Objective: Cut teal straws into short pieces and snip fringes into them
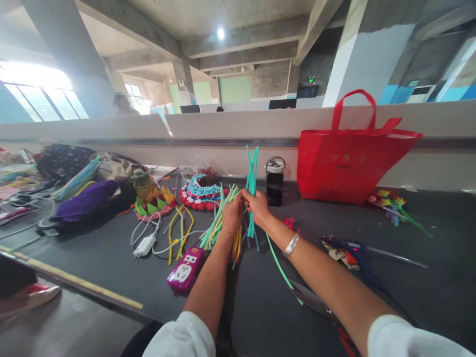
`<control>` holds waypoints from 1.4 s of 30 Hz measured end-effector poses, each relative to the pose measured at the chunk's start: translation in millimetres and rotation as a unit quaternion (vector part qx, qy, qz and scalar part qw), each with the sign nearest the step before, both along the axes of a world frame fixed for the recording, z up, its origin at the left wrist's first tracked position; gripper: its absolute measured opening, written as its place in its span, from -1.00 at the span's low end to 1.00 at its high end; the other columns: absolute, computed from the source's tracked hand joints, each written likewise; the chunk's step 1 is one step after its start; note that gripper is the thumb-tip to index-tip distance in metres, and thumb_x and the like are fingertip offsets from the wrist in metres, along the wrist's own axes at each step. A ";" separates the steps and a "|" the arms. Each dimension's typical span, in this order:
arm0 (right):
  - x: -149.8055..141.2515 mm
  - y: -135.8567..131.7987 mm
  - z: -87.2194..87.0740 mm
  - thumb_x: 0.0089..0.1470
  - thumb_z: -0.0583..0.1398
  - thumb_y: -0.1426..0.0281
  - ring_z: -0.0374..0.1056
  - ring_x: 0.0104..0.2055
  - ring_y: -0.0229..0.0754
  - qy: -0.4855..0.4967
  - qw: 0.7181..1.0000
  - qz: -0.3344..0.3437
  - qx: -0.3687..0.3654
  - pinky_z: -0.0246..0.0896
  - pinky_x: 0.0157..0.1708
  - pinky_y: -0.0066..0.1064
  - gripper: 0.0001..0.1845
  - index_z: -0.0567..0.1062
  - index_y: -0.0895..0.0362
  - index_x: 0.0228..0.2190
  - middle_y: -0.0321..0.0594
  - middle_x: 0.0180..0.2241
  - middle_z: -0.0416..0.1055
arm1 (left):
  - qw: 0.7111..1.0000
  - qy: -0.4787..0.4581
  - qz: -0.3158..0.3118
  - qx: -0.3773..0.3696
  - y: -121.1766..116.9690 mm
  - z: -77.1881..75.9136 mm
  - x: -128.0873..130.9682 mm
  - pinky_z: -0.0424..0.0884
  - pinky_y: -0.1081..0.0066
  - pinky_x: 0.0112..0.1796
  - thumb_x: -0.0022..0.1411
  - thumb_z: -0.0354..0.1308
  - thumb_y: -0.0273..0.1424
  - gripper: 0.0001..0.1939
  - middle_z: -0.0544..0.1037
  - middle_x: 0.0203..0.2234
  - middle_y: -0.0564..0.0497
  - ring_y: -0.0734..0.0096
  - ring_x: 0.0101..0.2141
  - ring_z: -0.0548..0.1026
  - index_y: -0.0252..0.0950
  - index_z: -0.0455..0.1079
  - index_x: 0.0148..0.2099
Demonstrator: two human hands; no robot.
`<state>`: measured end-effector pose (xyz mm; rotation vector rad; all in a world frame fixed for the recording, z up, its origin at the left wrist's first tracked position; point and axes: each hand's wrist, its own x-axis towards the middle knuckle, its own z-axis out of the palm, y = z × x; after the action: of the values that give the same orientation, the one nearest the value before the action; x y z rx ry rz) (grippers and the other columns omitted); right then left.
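Upright in my right hand (256, 204) is a loose bunch of teal pipe cleaners (252, 173), its fingers closed around the middle. My left hand (232, 214) is closed too, its fingertips meeting those of the right. What the left fingers pinch is hidden. Behind and below the left hand spreads a pile of green, yellow and other coloured pipe cleaners (212, 235). One single green pipe cleaner (279, 265) lies on the table below my right wrist, reaching to the scissors (310, 299), which are partly covered by my right forearm.
A purple power socket (186, 270) and a white charger (145, 245) lie left of my arms. Flower-decorated crafts (201, 191) stand behind. A bottle (275, 186), a red bag (345, 166) and a glue gun (349, 248) are to the right. Purple cloth (87, 201) lies far left.
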<state>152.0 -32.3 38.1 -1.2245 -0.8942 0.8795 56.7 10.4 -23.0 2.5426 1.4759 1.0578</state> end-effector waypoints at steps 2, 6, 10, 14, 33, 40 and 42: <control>12.3 -1.1 4.3 0.21 0.18 0.26 0.39 -0.08 -0.10 0.007 1.000 -0.027 0.007 0.38 -0.12 -0.17 -0.64 0.40 0.17 -0.01 -0.14 -0.02 0.39 | 0.999 0.021 0.020 -0.031 1.4 -4.6 0.4 0.27 0.38 -0.32 0.42 -0.27 -0.21 -0.62 0.55 -0.37 -0.03 0.26 -0.29 0.54 -0.20 0.32 -0.01; 66.0 -17.8 22.4 0.15 0.19 0.14 0.23 -0.51 -0.40 0.013 0.987 -0.141 0.073 0.09 -0.60 -0.59 -0.66 0.47 0.18 -0.24 -0.37 -0.47 0.36 | 0.994 0.050 0.067 -0.074 5.6 -12.7 -0.3 0.29 0.34 -0.33 0.41 -0.24 -0.22 -0.61 0.57 -0.39 -0.08 0.22 -0.33 0.55 -0.23 0.39 -0.10; 120.7 -68.6 25.3 0.01 0.25 0.04 0.20 -0.55 -0.41 0.022 0.972 -0.162 0.168 -0.01 -0.67 -0.59 -0.59 0.47 0.15 -0.35 -0.36 -0.49 0.35 | 0.994 0.044 0.071 -0.077 8.2 -15.1 -1.4 0.32 0.32 -0.30 0.39 -0.17 -0.26 -0.65 0.57 -0.38 -0.10 0.21 -0.33 0.54 -0.23 0.43 -0.17; 140.8 -133.1 -2.2 0.04 0.24 0.02 0.08 -0.65 -0.42 -0.019 0.972 -0.181 0.147 -0.06 -0.71 -0.58 -0.59 0.49 0.14 -0.36 -0.45 -0.64 0.19 | 0.995 0.042 0.047 -0.071 6.7 -8.4 -0.5 0.33 0.28 -0.25 0.35 -0.10 -0.27 -0.69 0.57 -0.37 -0.12 0.17 -0.30 0.54 -0.26 0.45 -0.19; 142.2 -163.9 -51.6 -0.09 0.32 0.04 0.40 -0.49 -0.24 0.069 0.975 -0.187 0.102 0.28 -0.60 -0.49 -0.51 0.54 0.15 -0.23 -0.25 -0.47 0.50 | 0.813 -0.225 -0.358 -0.400 -120.7 7.1 93.0 0.35 0.40 -0.31 0.25 0.00 -0.03 -0.54 0.50 -0.43 -0.02 0.45 -0.42 0.43 -0.36 0.41 -0.25; 152.1 -164.5 -48.3 -0.04 0.31 0.09 0.40 -0.51 -0.30 0.083 0.964 -0.224 0.113 0.29 -0.58 -0.52 -0.58 0.53 0.16 -0.25 -0.28 -0.47 0.51 | 0.656 -0.301 -0.374 -0.583 -152.8 -3.8 98.8 0.25 0.46 -0.53 0.04 0.19 0.07 -0.48 0.14 -0.71 0.23 0.61 -0.67 0.17 -0.35 0.39 -0.34; 159.1 -165.7 -45.9 -0.07 0.33 0.13 0.37 -0.54 -0.33 0.101 0.955 -0.252 0.124 0.28 -0.59 -0.54 -0.61 0.54 0.16 -0.27 -0.33 -0.52 0.48 | 0.649 -0.290 -0.380 -0.592 -152.4 -4.3 93.8 0.12 0.51 -0.60 0.04 0.21 0.04 -0.51 0.06 -0.71 0.26 0.66 -0.69 0.03 -0.35 0.39 -0.35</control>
<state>311.1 -198.0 -7.8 -1.0518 -0.4742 0.4542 150.4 -142.0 -27.3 1.3188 0.4258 0.3775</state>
